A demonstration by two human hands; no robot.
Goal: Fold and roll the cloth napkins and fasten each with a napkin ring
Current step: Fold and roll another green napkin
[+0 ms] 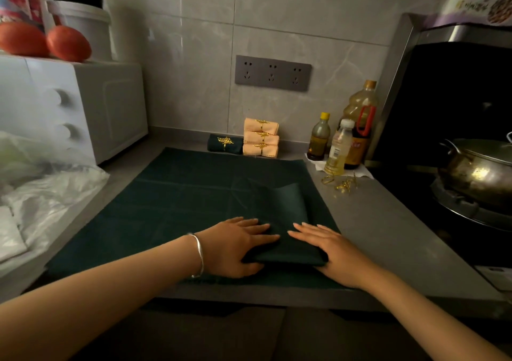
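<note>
On a grey kitchen counter point(368, 222), a dark green cloth point(171, 194) lies spread flat and serves as the centre of the scene. To its left stand a white microwave point(83, 106) topped with two tomatoes point(68, 43), and crumpled plastic bags point(41, 189) lie beside the cloth's left edge. On the cloth's near right part, a person's left hand point(235, 247), a silver bangle point(198, 255) on its wrist, presses flat with fingers loosely spread, thumb tucked against the near edge of a folded dark green napkin point(288, 222). Behind the cloth, against the tiled wall, a rolled green napkin point(225, 144) with a gold leaf ring lies just left of three stacked peach napkin rolls point(261, 137), each ringed in gold. The right hand point(335, 252) lies palm down on the folded napkin's right side, fingers extended and close together. Off the cloth's far right corner, loose gold napkin rings point(340, 185) lie near three oil bottles point(357, 128); beyond them a metal pot point(476, 172) sits on the stove.
</note>
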